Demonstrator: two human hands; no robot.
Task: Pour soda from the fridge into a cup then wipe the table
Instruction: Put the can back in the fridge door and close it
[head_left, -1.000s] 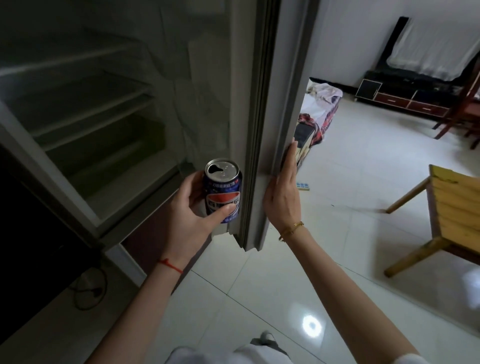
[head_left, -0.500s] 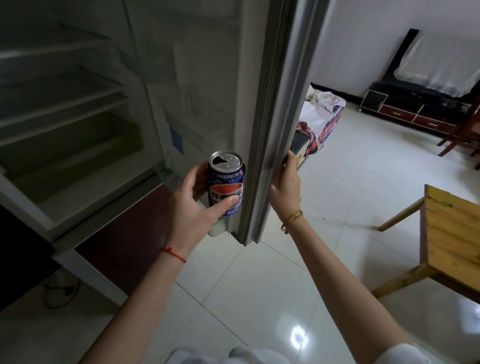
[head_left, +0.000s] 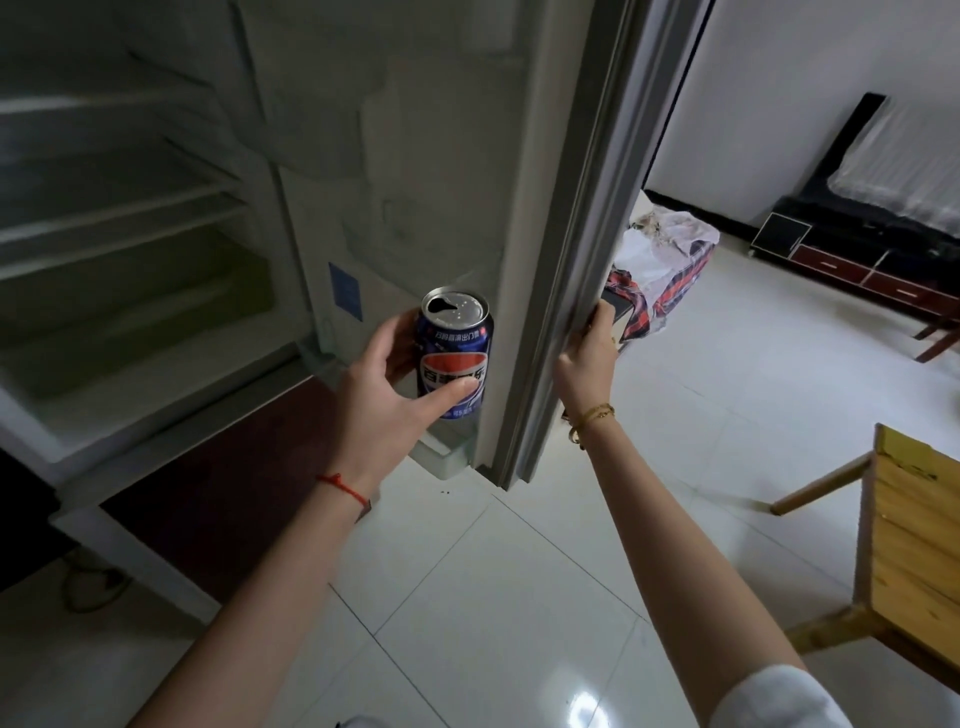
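1. At far left I see the open white fridge cabinet (head_left: 156, 332), its smooth plastic shelves and a pale drawer stacked in dim light
2. My left hand (head_left: 387, 387) wraps the blue aluminium soda can (head_left: 453, 358), thumb across the front, fingers curled behind; a thin red string circles that wrist
3. The can is upright, a plain cylinder with a shiny silver top already opened; it bears a red, white and blue round logo with Chinese characters I cannot read, and sits in the air just in front of the door's lower bin
4. The grey-edged fridge door (head_left: 566, 249) stands open, ribbed seal running down its rim
5. My right hand (head_left: 587, 353) grips that door edge, fingers hooked round it; a gold chain bracelet hangs on the wrist
6. Beyond lies glossy white tile floor (head_left: 519, 623); at far right a yellow slatted wooden table (head_left: 914, 540)
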